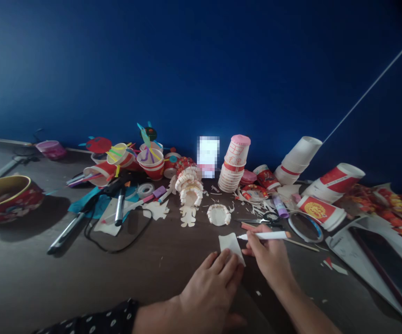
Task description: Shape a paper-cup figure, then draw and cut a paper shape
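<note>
A small white piece of paper (227,241) lies on the dark table in front of me. My left hand (213,280) rests flat over its lower part, fingers stretched out, holding nothing. In my right hand (265,253) is a white marker (268,235), pinched between thumb and fingers, its tip close to the paper's right edge; I cannot tell if it touches. Just beyond the paper sits a round cup base with rolled edges (219,215). Left of that lies a white paper cutout (188,216), below a row of curled cup pieces (191,194).
Scissors (265,219), a purple glue stick (280,206) and a tape roll (305,227) lie to the right, near a phone (388,266). Stacked paper cups (233,164) stand behind. On the left are a glue gun (70,232), a black marker (119,208) and a patterned bowl (9,202).
</note>
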{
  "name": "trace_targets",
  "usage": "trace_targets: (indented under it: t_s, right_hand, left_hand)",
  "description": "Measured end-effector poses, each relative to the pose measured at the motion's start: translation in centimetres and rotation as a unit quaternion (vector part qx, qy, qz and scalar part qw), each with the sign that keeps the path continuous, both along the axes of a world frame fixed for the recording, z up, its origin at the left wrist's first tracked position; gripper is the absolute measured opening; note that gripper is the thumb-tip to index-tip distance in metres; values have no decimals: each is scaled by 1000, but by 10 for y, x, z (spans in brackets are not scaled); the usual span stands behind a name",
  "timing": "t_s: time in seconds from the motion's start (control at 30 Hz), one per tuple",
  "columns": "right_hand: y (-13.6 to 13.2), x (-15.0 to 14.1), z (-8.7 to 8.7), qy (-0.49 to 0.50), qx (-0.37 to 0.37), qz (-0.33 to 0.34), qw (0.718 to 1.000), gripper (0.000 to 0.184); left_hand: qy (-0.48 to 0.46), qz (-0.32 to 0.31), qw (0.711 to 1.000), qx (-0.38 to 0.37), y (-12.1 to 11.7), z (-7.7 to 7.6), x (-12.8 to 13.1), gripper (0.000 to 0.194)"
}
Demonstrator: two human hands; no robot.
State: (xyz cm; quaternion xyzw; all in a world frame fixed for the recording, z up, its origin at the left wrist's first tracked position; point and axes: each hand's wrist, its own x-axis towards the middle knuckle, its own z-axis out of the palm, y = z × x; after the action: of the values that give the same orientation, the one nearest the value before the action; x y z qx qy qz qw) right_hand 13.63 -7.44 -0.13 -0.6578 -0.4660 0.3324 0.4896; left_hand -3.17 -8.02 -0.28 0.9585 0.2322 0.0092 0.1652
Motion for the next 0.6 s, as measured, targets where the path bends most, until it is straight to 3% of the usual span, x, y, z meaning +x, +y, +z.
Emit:
trace_targets:
  t_s: [0.27,0.6]
  right_hand:
    - [-2,-1,9,60,46,-16,997,26]
    - [-1,1,11,88,17,-18,996,19]
  left_hand:
    - [14,7,1000,14,-1,2,1,73]
    - [38,19,999,22,-2,3,0,75]
